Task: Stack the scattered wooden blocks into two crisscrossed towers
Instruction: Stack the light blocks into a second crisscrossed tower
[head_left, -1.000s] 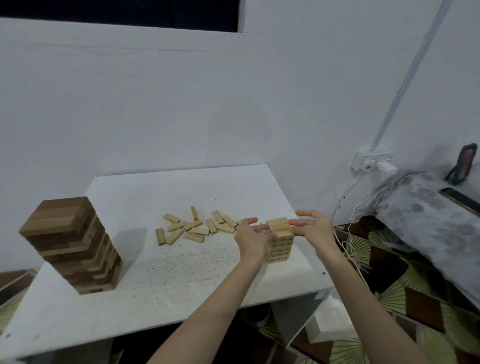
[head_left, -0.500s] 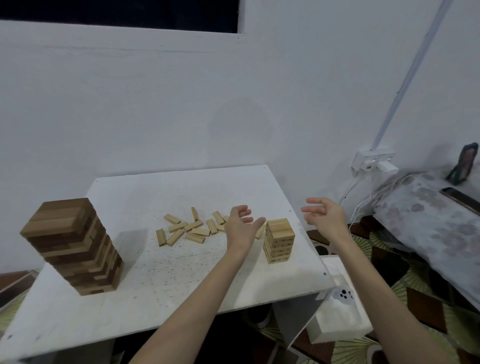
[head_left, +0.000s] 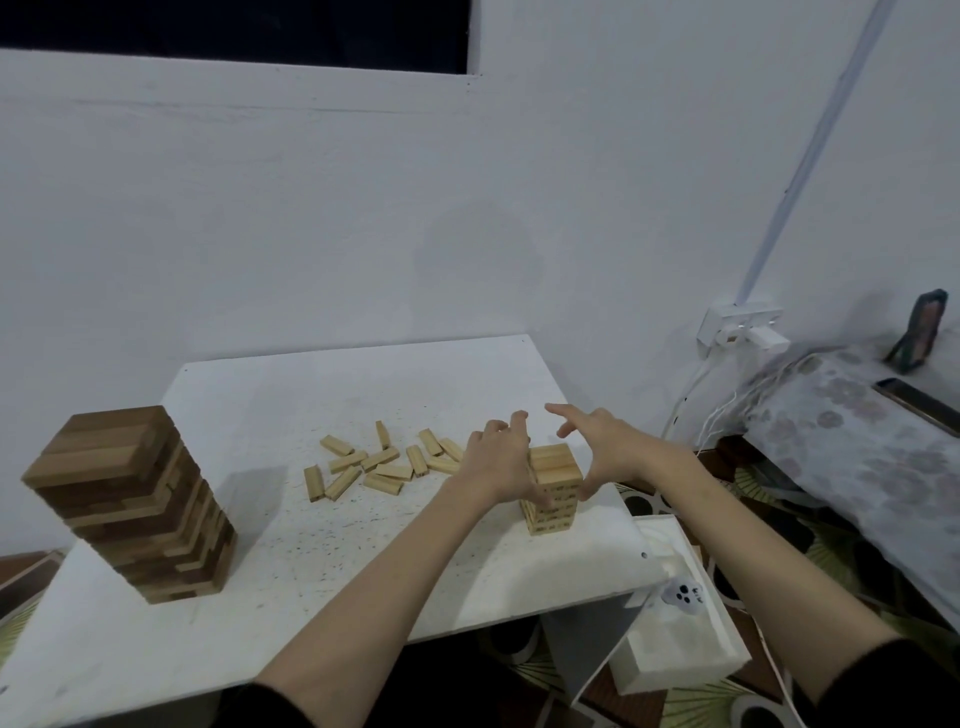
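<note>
While both hands (head_left: 498, 462) flank it, tower (head_left: 553, 488) nears table edge (head_left: 641, 582).

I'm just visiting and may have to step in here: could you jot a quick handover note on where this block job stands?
Left hand and right hand: open, flanking the small tower, thumbs against its sides, holding no block.
Big tower: at the table's left.
Small tower: near the right edge, only a few layers high.
Loose blocks: about a dozen lying flat behind and left of the small tower.
Left: stack those blocks crisscross onto the small tower.
</note>
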